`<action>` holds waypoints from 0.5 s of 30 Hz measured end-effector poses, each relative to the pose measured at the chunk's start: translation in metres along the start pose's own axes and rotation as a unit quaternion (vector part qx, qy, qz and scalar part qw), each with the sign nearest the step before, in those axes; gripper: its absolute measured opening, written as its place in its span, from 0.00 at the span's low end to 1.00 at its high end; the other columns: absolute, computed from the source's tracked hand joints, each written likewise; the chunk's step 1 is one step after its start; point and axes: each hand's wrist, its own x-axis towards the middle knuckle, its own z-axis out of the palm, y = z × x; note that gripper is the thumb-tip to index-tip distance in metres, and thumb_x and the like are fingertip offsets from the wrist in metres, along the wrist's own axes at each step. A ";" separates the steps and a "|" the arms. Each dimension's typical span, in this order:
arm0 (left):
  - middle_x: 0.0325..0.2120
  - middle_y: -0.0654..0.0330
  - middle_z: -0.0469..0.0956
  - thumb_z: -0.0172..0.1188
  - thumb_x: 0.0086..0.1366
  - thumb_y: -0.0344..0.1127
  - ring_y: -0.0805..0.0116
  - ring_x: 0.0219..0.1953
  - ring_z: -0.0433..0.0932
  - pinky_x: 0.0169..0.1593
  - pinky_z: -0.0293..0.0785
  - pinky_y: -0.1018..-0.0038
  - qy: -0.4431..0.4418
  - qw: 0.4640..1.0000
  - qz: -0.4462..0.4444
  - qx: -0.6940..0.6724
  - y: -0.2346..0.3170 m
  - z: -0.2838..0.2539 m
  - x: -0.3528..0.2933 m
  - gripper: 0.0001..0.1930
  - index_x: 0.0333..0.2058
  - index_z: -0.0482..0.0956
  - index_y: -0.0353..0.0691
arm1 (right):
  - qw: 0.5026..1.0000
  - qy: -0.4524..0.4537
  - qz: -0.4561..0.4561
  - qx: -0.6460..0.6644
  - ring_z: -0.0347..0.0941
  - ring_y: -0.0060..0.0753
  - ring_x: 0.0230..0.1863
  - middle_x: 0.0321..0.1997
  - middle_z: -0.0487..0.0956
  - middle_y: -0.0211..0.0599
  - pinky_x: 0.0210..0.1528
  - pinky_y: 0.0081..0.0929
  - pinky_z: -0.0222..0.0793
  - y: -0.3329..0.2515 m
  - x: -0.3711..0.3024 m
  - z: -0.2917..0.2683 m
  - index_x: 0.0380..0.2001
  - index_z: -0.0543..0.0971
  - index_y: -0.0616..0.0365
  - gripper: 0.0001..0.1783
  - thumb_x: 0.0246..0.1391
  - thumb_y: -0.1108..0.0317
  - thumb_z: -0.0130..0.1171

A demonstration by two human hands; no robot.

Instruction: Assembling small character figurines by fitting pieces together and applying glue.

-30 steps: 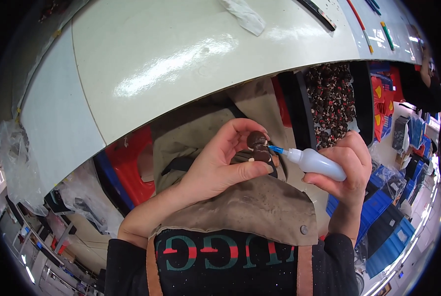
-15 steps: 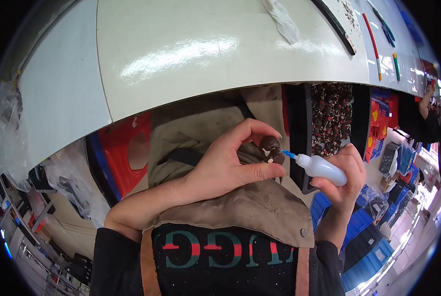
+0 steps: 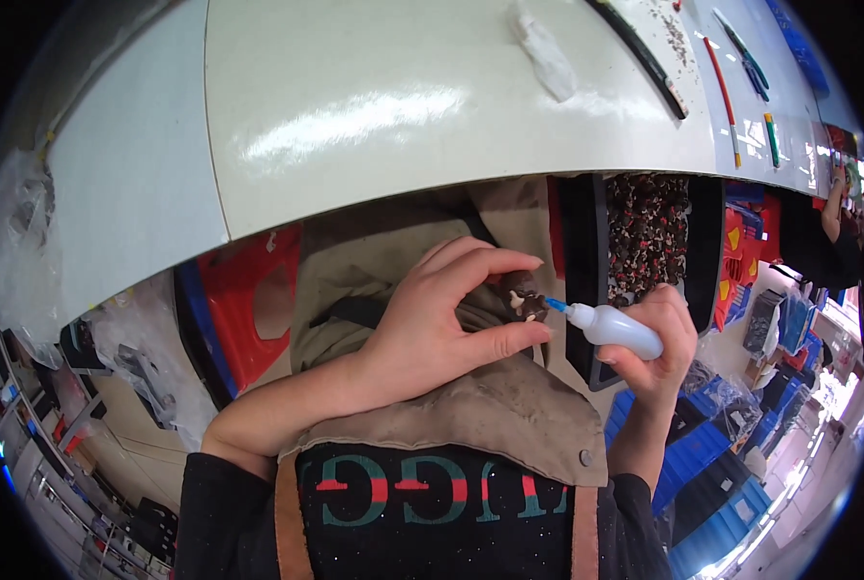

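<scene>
My left hand is closed around a small dark brown figurine piece with cream patches, held between the thumb and the fingers. Wrapped in my right hand is a whitish translucent squeeze bottle, lying nearly sideways. Its narrow blue tip points left and meets the right side of the piece, or comes very close to it; actual contact is hard to tell. Both hands are over my lap, just below the table's front edge. Part of the piece is hidden by my fingers.
A black tray of many similar dark pieces stands beyond my right hand. On the pale table lie a crumpled white cloth, a black bar, a red brush and pliers. Blue bins are at right, near another person's arm.
Both hands have shifted slightly left with the piece and the bottle. The piece appears turned a little, showing more of its cream patches. The grip of each hand is the same.
</scene>
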 end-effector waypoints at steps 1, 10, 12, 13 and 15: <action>0.35 0.61 0.73 0.71 0.49 0.35 0.69 0.40 0.73 0.46 0.68 0.75 -0.006 1.000 0.011 0.008 0.006 -0.003 0.003 0.26 0.47 0.74 0.40 | 1.000 0.003 -0.004 0.012 0.66 0.31 0.22 0.21 0.72 0.31 0.23 0.25 0.59 0.002 0.000 0.000 0.24 0.78 0.59 0.26 0.26 0.50 0.75; 0.38 0.63 0.72 0.65 0.55 0.33 0.75 0.42 0.71 0.49 0.68 0.77 0.010 0.993 -0.093 0.074 0.071 -0.030 0.024 0.25 0.51 0.68 0.37 | 0.939 0.246 0.105 0.217 0.65 0.21 0.29 0.29 0.68 0.30 0.31 0.20 0.60 0.068 0.009 -0.022 0.30 0.73 0.60 0.22 0.45 0.52 0.66; 0.40 0.63 0.71 0.61 0.58 0.30 0.76 0.42 0.70 0.50 0.66 0.78 -0.030 0.985 -0.153 -0.070 0.080 -0.026 0.036 0.22 0.51 0.68 0.37 | 0.925 0.266 0.146 0.228 0.64 0.14 0.33 0.31 0.69 0.24 0.36 0.13 0.61 0.076 0.032 -0.051 0.37 0.72 0.61 0.13 0.53 0.65 0.60; 0.41 0.63 0.70 0.56 0.62 0.31 0.77 0.44 0.69 0.52 0.65 0.77 -0.061 0.982 -0.155 -0.085 0.088 -0.022 0.044 0.19 0.52 0.68 0.37 | 0.924 0.284 0.125 0.225 0.66 0.16 0.37 0.36 0.71 0.27 0.41 0.16 0.63 0.086 0.046 -0.064 0.43 0.71 0.63 0.15 0.55 0.66 0.58; 0.42 0.62 0.70 0.54 0.63 0.35 0.75 0.44 0.70 0.52 0.65 0.76 -0.078 0.979 -0.167 -0.089 0.090 -0.016 0.060 0.20 0.53 0.67 0.37 | 0.917 0.312 0.083 0.235 0.69 0.18 0.39 0.39 0.74 0.29 0.44 0.17 0.65 0.104 0.079 -0.079 0.47 0.71 0.64 0.15 0.57 0.70 0.55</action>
